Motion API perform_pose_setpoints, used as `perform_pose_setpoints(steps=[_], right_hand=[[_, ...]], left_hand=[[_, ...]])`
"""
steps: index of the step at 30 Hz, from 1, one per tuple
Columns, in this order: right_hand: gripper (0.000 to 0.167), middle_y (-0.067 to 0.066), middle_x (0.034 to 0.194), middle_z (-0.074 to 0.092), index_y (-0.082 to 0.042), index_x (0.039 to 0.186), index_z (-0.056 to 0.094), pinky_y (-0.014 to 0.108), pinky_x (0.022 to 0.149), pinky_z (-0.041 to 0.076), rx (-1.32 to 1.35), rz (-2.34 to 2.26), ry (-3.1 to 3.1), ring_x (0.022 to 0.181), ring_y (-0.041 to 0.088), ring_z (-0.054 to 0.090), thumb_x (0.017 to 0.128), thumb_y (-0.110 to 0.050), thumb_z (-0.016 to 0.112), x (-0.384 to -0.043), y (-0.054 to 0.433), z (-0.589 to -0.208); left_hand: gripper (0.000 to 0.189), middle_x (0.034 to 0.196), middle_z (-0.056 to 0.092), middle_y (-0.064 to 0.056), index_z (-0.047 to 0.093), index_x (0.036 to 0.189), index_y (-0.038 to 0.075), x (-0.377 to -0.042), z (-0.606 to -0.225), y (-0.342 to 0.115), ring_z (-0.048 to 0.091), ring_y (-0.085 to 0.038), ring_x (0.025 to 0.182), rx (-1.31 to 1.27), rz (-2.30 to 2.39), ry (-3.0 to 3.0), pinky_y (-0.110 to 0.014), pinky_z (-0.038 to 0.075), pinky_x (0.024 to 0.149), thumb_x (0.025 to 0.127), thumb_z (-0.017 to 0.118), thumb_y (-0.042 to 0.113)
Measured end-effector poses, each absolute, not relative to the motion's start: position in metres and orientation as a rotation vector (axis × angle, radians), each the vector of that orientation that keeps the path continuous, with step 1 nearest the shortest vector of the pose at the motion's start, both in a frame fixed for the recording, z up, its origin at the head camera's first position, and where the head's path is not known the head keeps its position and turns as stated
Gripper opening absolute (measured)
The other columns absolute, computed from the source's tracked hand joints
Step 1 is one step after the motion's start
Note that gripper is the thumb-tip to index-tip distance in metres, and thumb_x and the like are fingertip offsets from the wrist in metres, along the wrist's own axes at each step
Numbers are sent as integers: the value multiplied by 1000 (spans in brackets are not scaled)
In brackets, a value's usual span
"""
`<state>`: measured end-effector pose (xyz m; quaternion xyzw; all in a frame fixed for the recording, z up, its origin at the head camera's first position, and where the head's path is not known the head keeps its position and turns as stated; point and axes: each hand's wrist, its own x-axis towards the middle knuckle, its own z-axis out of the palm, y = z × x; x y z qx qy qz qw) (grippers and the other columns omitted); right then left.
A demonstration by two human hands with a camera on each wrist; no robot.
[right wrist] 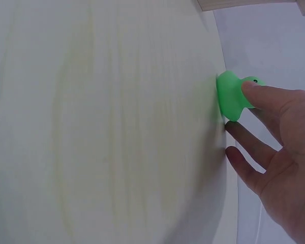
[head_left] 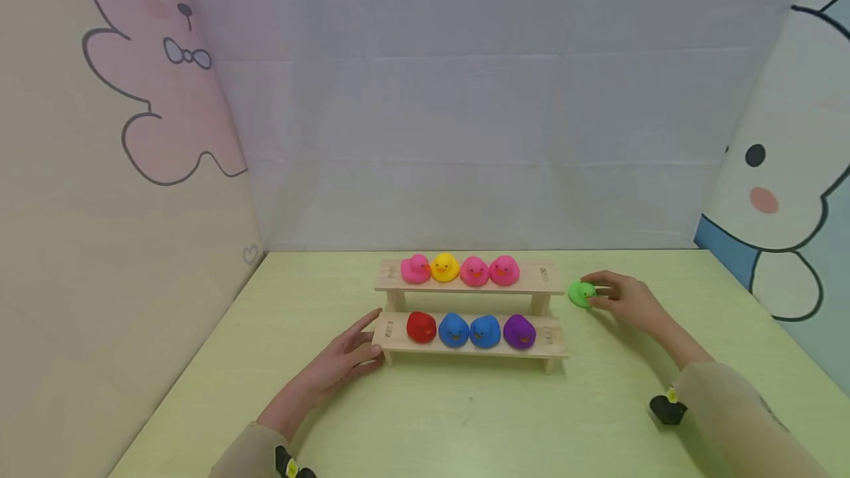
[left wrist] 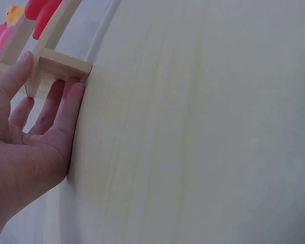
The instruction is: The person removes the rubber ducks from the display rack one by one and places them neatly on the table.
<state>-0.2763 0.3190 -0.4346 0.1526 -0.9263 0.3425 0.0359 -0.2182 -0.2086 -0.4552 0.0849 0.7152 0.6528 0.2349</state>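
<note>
My right hand (head_left: pixel 627 302) pinches a small green rubber duck (right wrist: pixel 232 95) by its head, between thumb and fingers. The duck's base is right at the tabletop, just right of a two-tier wooden shelf (head_left: pixel 547 341). My left hand (head_left: pixel 341 360) touches the left end of the lower tier, fingers fairly straight; in the left wrist view its fingertips (left wrist: pixel 71 89) lie against the shelf leg (left wrist: pixel 66 63). On the lower tier sit a red duck (head_left: pixel 421 327), two blue ducks (head_left: pixel 454 330) and a purple duck (head_left: pixel 519 332). The upper tier bears a yellow duck (head_left: pixel 445 268) among several pink ducks (head_left: pixel 474 271).
The pale yellow-green table (head_left: pixel 465 426) runs back to a white cloth wall (head_left: pixel 465 131). Side panels with cartoon animals (head_left: pixel 764 168) stand left and right. A dark wrist device (head_left: pixel 667 409) hangs by the right sleeve (head_left: pixel 730 404).
</note>
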Motion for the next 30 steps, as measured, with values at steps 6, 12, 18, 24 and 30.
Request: perform_pose_setpoints(steps=[6, 12, 18, 24, 30], right_hand=[[48, 27, 137, 56, -1, 134, 56, 57, 93, 53, 468, 1015, -2850, 116, 51, 60, 92, -20, 70, -277, 322, -428], [48, 26, 139, 55, -1, 136, 55, 56, 95, 52, 483, 1010, -2801, 120, 49, 58, 94, -20, 68, -281, 323, -413], [53, 26, 141, 54, -4, 142, 50, 58, 100, 48, 435, 1000, -2795, 127, 47, 52, 96, -26, 65, -283, 314, -392], [54, 25, 141, 53, -4, 143, 49, 59, 100, 48, 418, 1005, -2730, 125, 45, 53, 97, -28, 64, -281, 296, -378], [48, 21, 135, 60, -5, 139, 55, 24, 92, 54, 423, 1030, -2600, 118, 37, 59, 96, -25, 65, -276, 271, -369]], left_hand=[[73, 154, 33, -23, 18, 159, 30, -218, -456, -210, 55, -20, 127, 235, 1793, 1952, -36, 48, 108, 99, 60, 25], [74, 155, 34, -22, 19, 158, 31, -220, -457, -210, 55, -21, 128, 203, 1791, 1950, -34, 49, 107, 98, 61, 26], [74, 154, 36, -22, 19, 159, 30, -219, -454, -209, 55, -20, 127, 184, 1791, 1955, -35, 49, 107, 98, 61, 27], [74, 154, 35, -23, 19, 159, 30, -218, -453, -208, 55, -21, 128, 183, 1786, 1957, -36, 49, 108, 98, 61, 29], [74, 154, 35, -22, 19, 158, 30, -219, -453, -208, 55, -21, 128, 178, 1779, 1958, -35, 49, 107, 98, 61, 29]])
